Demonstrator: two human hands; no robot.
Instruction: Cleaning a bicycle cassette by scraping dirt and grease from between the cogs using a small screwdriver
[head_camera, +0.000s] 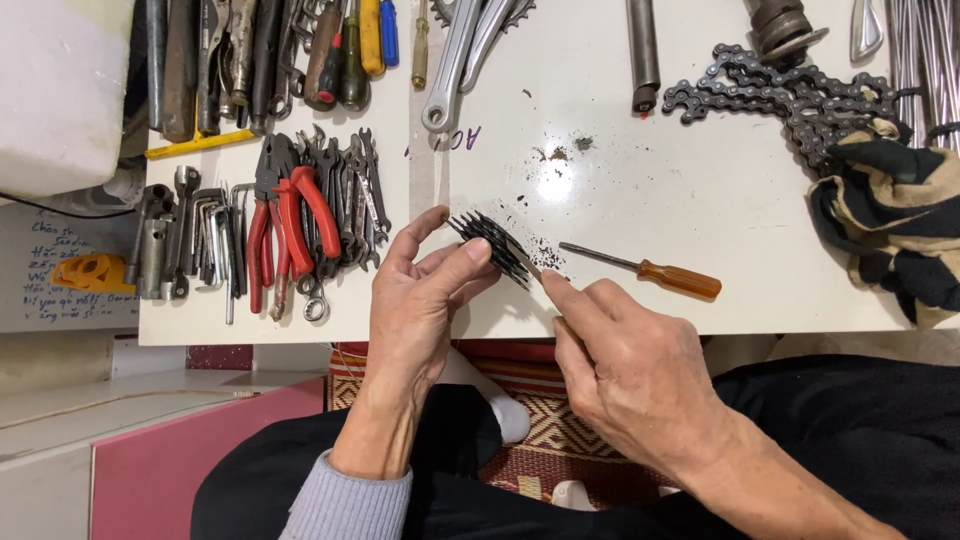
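Red-handled pliers (300, 215) lie with spanners (362, 195) and hex keys (210, 240) at the nine o'clock side of the white table (700, 200), below a row of screwdrivers (350, 50) at eleven o'clock. Left of centre, the left hand (415, 310) grasps a black toothed bicycle sprocket cluster (490, 245) between thumb and fingers, holding it tilted just above the table's near edge. Meeting it from four o'clock, the right hand (630, 365) is clenched round a thin tool (530, 268) whose tip touches the sprockets. Dark crumbs of grime (555, 155) already spot the tabletop by the cluster, so I judge the scraping is under way, though the teeth still look black and how much remains I cannot tell. An orange-handled screwdriver (645, 268) lies just beside the right hand; a bicycle chain (780, 95) and a striped glove (890, 215) sit at two o'clock. Patterned matting (540, 420) shows below the table.
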